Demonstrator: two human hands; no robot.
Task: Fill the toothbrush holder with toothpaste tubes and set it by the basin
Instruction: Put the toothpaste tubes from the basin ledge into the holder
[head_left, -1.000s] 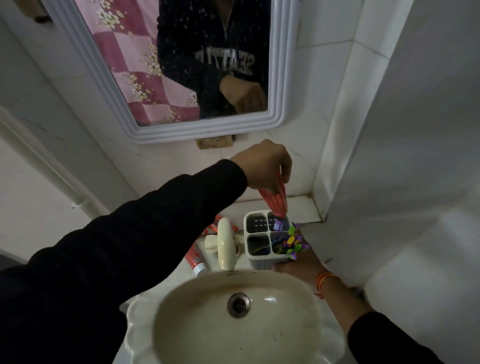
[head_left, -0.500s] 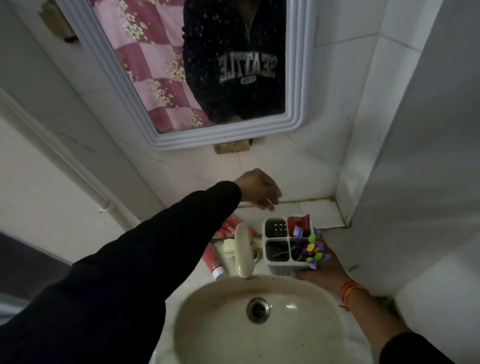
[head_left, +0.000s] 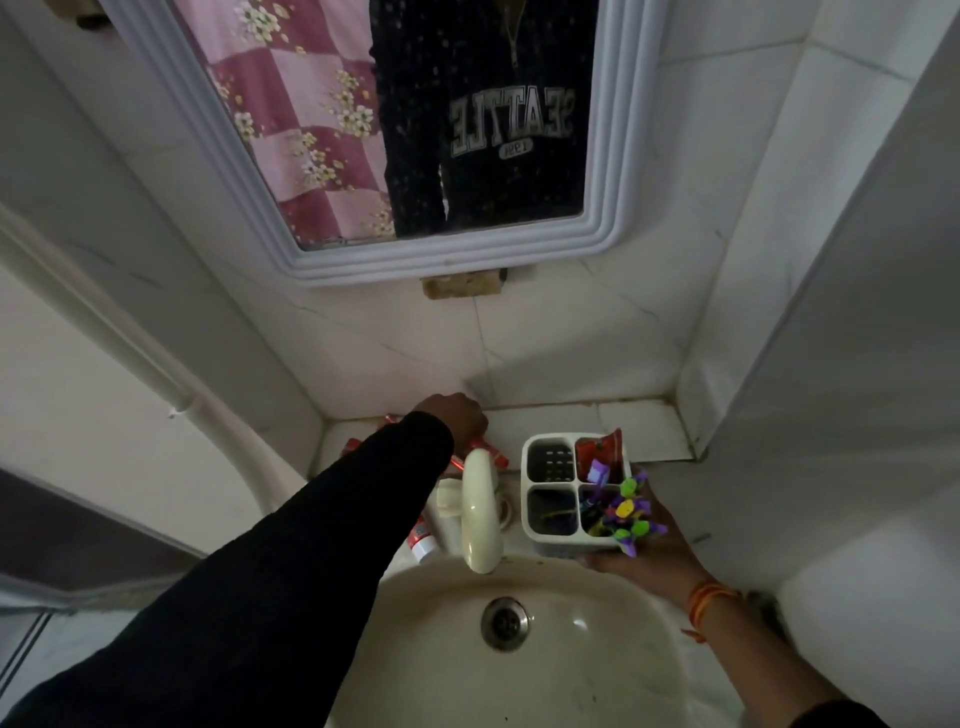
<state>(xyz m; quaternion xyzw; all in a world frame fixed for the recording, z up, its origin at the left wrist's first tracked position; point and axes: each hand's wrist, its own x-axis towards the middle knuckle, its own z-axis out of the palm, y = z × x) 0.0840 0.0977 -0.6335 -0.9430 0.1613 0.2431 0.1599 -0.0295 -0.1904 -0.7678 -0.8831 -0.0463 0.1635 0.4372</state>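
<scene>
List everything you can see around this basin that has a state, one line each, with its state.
White four-compartment plastic holder: upright, held by the right hand.
Red toothpaste tube in holder: standing in the far right compartment.
Colourful purple toothbrushes: standing in the near right compartment.
Left two compartments: no tubes visible.
Red tubes on ledge: lying flat, under the left hand.
Cream tap: no water visible.
Cream basin: looks dry, drain unplugged.

A long black sleeve (head_left: 291, 561) covers the left arm down to the wrist, leaving the left hand (head_left: 457, 418) bare. At four o'clock, the right hand (head_left: 649, 551) is bare too, with orange-red thread bands (head_left: 704, 597) around its wrist and a dark cuff (head_left: 836, 714) further up.
</scene>
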